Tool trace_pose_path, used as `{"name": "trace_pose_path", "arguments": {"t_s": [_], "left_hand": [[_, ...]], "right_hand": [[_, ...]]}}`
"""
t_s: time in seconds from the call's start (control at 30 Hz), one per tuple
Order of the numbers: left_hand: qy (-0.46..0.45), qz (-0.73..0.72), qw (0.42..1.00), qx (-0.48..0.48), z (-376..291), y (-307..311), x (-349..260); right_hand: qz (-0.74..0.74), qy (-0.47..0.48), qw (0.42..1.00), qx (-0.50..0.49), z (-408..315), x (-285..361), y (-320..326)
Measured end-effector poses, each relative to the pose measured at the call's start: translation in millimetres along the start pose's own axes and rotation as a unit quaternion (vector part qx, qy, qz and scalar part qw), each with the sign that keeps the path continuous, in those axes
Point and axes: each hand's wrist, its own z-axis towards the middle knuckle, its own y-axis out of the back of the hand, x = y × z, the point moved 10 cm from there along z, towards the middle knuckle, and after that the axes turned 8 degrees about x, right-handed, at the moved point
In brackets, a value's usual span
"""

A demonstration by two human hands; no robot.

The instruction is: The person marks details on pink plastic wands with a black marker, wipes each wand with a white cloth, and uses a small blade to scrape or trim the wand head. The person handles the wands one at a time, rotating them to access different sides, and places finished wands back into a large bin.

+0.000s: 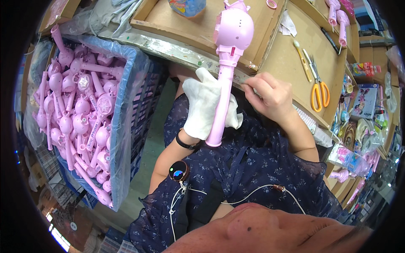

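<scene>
My left hand (202, 98), in a white cloth glove with a dark band at the wrist, is wrapped around the handle of a pink plastic toy wand (234, 31). The wand stands nearly lengthwise before me, its round, crown-topped head at the far end over a cardboard tray (202, 34). Its flared handle end reaches back over my lap. Bare and curled, my right hand (269, 95) is just right of the handle, apart from it. Thumb and forefinger meet at the tips; whether something small is pinched there, I cannot tell.
At left stands a blue crate (126, 82), plastic-lined and heaped with pink toy wands (82, 110). Orange-handled scissors (319, 95), a toothbrush (302, 60) and a black marker (330, 41) lie in the right-hand tray. A plastic tub (186, 8) and a pink ring (271, 3) sit farther back.
</scene>
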Motion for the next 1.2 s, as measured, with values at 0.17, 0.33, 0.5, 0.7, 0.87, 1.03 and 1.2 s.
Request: {"name": "trace_pose_path", "arguments": {"t_s": [0.17, 0.33, 0.5, 0.7, 0.87, 1.03, 1.2], "left_hand": [[0.081, -0.227, 0.97, 0.021, -6.3, -8.7, 21.1], [0.203, -0.361, 0.909, 0.038, -18.0, -21.8, 39.7], [0.21, -0.456, 0.864, 0.049, -21.4, -29.0, 34.3], [0.191, -0.37, 0.909, 0.01, -19.1, -21.3, 41.1], [0.193, -0.473, 0.855, 0.088, -20.3, -34.1, 40.3], [0.187, -0.326, 0.927, -0.005, -16.4, -15.2, 37.3], [0.208, -0.299, 0.93, 0.054, -18.7, -20.1, 36.3]], "right_hand": [[0.007, -0.039, 0.999, -0.001, 1.4, -8.1, -3.1], [0.029, 0.045, 0.998, 0.03, 2.9, 8.5, -9.9], [0.033, 0.034, 0.999, -0.005, 1.5, 4.6, -3.3], [0.023, -0.006, 1.0, -0.005, 0.2, -3.7, -5.8], [0.033, -0.008, 0.999, -0.008, -0.2, -5.3, -6.6], [0.026, -0.028, 0.999, 0.014, 0.5, -8.1, -11.1], [0.026, 0.023, 0.999, 0.03, 2.2, 2.4, -11.9]]}}
